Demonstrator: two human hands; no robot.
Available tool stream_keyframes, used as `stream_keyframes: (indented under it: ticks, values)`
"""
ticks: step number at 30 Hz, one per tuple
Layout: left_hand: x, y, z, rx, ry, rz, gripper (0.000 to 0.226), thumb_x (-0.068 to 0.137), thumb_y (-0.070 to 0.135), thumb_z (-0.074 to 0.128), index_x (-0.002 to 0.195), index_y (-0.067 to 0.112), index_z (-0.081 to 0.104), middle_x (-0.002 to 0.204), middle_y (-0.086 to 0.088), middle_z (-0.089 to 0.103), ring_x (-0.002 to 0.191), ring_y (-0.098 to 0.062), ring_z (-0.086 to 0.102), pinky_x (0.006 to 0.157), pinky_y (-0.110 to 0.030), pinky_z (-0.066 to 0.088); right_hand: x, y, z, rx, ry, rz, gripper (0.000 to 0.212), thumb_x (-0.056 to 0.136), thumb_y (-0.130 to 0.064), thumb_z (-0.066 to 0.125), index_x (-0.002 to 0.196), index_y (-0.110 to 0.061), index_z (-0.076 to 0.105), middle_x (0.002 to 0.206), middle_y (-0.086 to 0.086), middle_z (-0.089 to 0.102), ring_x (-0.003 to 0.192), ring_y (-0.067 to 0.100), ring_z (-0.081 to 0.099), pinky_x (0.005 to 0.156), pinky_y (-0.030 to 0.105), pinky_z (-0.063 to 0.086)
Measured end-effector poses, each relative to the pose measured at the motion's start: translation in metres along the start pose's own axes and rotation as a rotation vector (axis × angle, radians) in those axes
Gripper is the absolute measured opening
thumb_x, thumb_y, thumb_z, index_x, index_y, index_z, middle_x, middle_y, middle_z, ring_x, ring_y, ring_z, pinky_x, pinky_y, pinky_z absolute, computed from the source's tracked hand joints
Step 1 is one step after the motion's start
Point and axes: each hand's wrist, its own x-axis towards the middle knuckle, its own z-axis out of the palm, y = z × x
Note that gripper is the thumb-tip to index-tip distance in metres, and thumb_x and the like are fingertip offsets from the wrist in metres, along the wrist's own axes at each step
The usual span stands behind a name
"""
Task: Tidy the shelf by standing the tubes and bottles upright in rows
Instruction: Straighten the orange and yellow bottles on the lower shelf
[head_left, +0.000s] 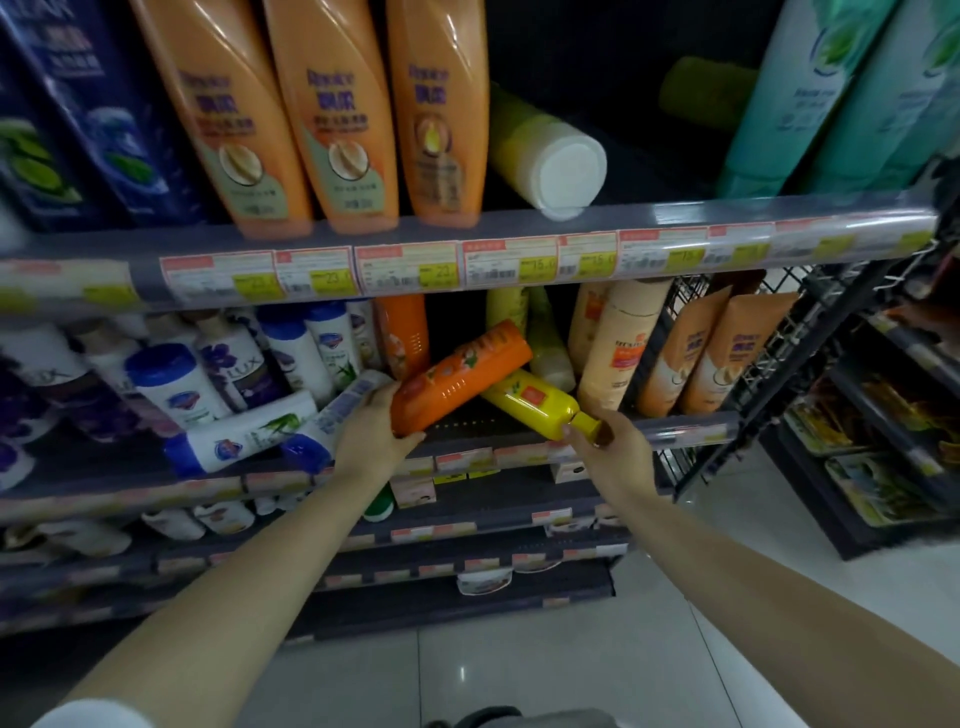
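- Left hand (375, 434) wrapped round the low end of the fallen orange bottle (460, 378), long axis slanting up and to the right.
- Right hand (609, 446) pinched on the cap end of the fallen yellow bottle (532, 403), partly under the orange one, cap toward the shelf edge (685, 427).
- Lying down on this shelf: one orange, one yellow, two white bottles (244, 437) just left.

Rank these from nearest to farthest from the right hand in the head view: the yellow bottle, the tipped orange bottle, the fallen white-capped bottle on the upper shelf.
From the right hand:
1. Yellow bottle, its cap in that hand.
2. Tipped orange bottle, just left, leaning over the yellow one.
3. White-capped bottle, lying on the upper shelf.
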Motion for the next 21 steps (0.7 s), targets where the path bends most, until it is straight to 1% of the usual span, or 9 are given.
stream_keyframes:
  ticks: [4,6,8,10,13,15,17,19,21]
  values:
    - [0.0,0.002,-0.022,-0.034,0.062,0.12,0.075,0.069,0.031,0.08,0.135,0.024,0.045,0.131,-0.005,0.053,0.117,-0.025,0.052,0.095,-0.036,0.042,-0.007,-0.002,-0.002,-0.012,0.037,-0.012,0.042,0.084,-0.031,0.069,0.121,-0.014,0.058,0.096,0.001,0.062,0.088,0.016,0.056,0.058,0.015,0.037]
    - [0.0,0.004,-0.038,-0.026,0.08,0.201,0.077,0.067,0.034,0.081,0.135,0.028,0.045,0.132,-0.003,0.053,0.116,-0.023,0.052,0.095,-0.037,0.045,-0.01,-0.003,-0.006,-0.018,0.056,-0.038,0.041,0.083,-0.03,0.07,0.119,-0.014,0.059,0.093,-0.001,0.061,0.087,0.017,0.057,0.058,0.014,0.037]
    - [-0.002,0.008,-0.052,-0.084,0.076,0.233,0.077,0.065,0.033,0.083,0.134,0.028,0.048,0.13,-0.001,0.054,0.115,-0.019,0.051,0.095,-0.033,0.042,-0.012,-0.007,-0.011,-0.027,0.066,-0.074,0.039,0.082,-0.03,0.071,0.117,-0.014,0.06,0.093,-0.001,0.062,0.086,0.016,0.057,0.06,0.016,0.039]
    - [-0.005,0.013,-0.065,-0.2,0.077,0.205,0.074,0.064,0.03,0.084,0.13,0.025,0.051,0.122,0.006,0.054,0.11,-0.012,0.05,0.093,-0.026,0.038,-0.013,-0.014,-0.017,-0.019,0.076,-0.112,0.039,0.081,-0.029,0.072,0.116,-0.015,0.06,0.095,-0.001,0.063,0.088,0.015,0.057,0.062,0.014,0.039]
    - [-0.007,0.016,-0.078,-0.36,0.11,0.127,0.067,0.063,0.025,0.085,0.124,0.023,0.056,0.115,0.01,0.054,0.104,-0.007,0.051,0.088,-0.02,0.038,-0.013,-0.024,-0.025,-0.02,0.097,-0.182,0.038,0.081,-0.029,0.072,0.115,-0.016,0.061,0.095,-0.003,0.063,0.088,0.012,0.057,0.062,0.006,0.037]
    - [-0.007,0.013,-0.084,-0.472,0.177,0.017,0.06,0.065,0.022,0.084,0.118,0.026,0.058,0.113,0.009,0.056,0.101,-0.008,0.053,0.083,-0.017,0.041,-0.012,-0.031,-0.029,-0.01,0.116,-0.228,0.037,0.081,-0.027,0.072,0.115,-0.014,0.062,0.096,-0.001,0.064,0.089,0.012,0.057,0.068,0.011,0.041]
    - [-0.005,0.007,-0.089,-0.603,0.268,-0.082,0.052,0.067,0.021,0.083,0.11,0.031,0.057,0.113,0.005,0.057,0.102,-0.013,0.056,0.083,-0.024,0.048,-0.012,-0.038,-0.03,0.007,0.134,-0.25,0.04,0.08,-0.028,0.073,0.116,-0.014,0.062,0.098,-0.001,0.064,0.091,0.012,0.057,0.074,0.018,0.043]
    - [-0.004,0.001,-0.093,-0.675,0.316,-0.112,0.048,0.068,0.023,0.082,0.104,0.039,0.056,0.115,0.003,0.059,0.103,-0.016,0.058,0.089,-0.038,0.052,-0.009,-0.043,-0.03,0.008,0.155,-0.276,0.04,0.08,-0.03,0.073,0.115,-0.013,0.062,0.098,-0.001,0.064,0.091,0.012,0.057,0.076,0.021,0.044]
    - [-0.006,-0.003,-0.097,-0.679,0.324,-0.107,0.048,0.07,0.022,0.08,0.106,0.042,0.055,0.117,0.003,0.057,0.106,-0.016,0.056,0.091,-0.039,0.05,-0.004,-0.046,-0.029,0.012,0.167,-0.306,0.039,0.079,-0.032,0.073,0.113,-0.014,0.063,0.099,0.001,0.065,0.091,0.014,0.059,0.075,0.023,0.046]
